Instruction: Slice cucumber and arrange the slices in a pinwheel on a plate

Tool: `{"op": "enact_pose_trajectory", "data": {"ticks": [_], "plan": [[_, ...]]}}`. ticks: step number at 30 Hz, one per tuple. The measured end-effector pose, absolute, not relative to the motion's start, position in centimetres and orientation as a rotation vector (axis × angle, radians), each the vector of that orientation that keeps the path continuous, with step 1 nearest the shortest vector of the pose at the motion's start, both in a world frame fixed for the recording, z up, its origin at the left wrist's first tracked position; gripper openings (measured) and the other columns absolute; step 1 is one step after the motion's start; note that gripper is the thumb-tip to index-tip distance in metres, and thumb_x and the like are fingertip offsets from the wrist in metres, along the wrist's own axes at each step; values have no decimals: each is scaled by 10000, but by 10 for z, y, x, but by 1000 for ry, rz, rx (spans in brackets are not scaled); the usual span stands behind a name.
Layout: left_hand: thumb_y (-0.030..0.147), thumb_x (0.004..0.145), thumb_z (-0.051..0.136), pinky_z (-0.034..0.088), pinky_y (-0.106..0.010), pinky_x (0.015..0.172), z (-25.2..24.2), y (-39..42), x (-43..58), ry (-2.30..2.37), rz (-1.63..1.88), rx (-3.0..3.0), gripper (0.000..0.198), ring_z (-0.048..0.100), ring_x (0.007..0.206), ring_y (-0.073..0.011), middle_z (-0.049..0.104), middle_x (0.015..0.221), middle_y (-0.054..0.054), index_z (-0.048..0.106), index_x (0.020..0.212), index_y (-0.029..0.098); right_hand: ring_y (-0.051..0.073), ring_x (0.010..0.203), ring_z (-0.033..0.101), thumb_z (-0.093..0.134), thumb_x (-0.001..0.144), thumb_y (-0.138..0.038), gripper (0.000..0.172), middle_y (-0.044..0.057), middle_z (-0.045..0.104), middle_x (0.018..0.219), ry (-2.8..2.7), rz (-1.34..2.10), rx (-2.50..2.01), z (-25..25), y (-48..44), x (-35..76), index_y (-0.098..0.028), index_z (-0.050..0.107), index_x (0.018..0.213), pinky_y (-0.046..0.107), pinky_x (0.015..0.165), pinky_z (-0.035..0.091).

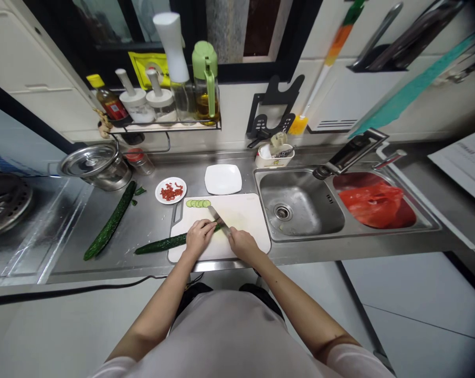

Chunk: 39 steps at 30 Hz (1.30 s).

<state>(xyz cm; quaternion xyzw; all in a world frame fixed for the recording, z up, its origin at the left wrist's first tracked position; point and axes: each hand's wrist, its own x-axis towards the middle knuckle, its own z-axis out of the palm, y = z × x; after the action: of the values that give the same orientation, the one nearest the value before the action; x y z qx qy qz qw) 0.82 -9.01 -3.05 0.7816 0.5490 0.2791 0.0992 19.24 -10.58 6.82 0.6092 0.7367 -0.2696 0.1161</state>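
My left hand [200,236] is closed over a cucumber [162,245], which lies partly on a white cutting board [253,215] and sticks out past its left side. In my right hand [242,244] is a knife [218,218], its blade slanting up and left across the cucumber's right end, close to my left fingertips. My fingers hide part of the cut end. A short row of cucumber slices [198,203] lies overlapping near the board's upper left edge.
Behind the board are a white square plate [223,179] and a small plate of red berries [171,190]. Another cucumber [110,220] and a lidded steel pot [99,164] stand left. At right is a steel sink [302,202], with a red plastic bag [373,203] in its side basin.
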Motion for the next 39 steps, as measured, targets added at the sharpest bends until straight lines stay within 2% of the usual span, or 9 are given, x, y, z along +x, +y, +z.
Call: {"op": "enact_pose_trajectory", "data": {"ticks": [8,18,39], "plan": [[349,941,482,477,-305,802,-33,-90,8,1621,831,2314,267,587,906,-175,675,990,-49,718,1040,275,229,949,639,305,967,-216,275,146,671,1000,2138,-796,1757,70,-109,193,-139,496,1150,304,764,434],[333,942,480,491,-309,806,-30,-89,9,1611,854,2283,268,593,922,-174,673,991,-59,721,1038,270,246,911,652,329,930,-134,282,155,681,955,2147,-779,1739,75,-127,203,-115,526,1132,307,711,432],[331,938,485,475,-294,793,-30,-87,8,1614,805,2287,255,589,903,-172,671,991,-44,715,1034,277,244,950,645,330,926,-135,309,171,673,993,2125,-796,1731,74,-120,201,-112,542,1149,322,761,450]]}}
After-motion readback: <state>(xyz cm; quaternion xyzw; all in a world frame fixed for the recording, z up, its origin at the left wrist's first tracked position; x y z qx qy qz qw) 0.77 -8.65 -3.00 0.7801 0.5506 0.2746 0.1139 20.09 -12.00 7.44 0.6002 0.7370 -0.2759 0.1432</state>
